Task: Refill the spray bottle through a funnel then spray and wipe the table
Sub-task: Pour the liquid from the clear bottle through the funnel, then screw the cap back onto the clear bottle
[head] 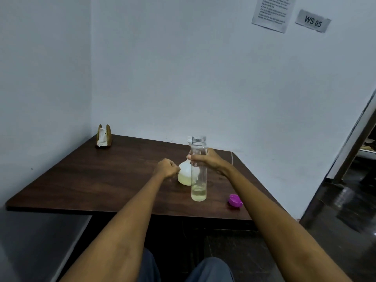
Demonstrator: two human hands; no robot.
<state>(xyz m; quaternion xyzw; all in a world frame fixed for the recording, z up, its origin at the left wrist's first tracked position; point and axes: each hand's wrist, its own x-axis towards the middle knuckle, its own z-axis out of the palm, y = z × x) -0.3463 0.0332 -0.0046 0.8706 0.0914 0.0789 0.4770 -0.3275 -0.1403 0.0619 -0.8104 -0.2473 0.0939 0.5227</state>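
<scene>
Head view: the right hand [205, 159] grips the clear bottle [198, 176] around its upper body, fingers curled round it; long axis upright, open mouth above the fingers, a little liquid below. The left hand [167, 168], fingers curled, sits just left of the white vessel [185, 174] behind the bottle; contact unclear. Purple cap [235, 199] lies right of the bottle on the table [101, 180].

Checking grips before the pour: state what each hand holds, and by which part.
The right hand grips the clear bottle around its upper body, below the open neck. The left hand is curled beside the white flask; a hold cannot be told.
</scene>
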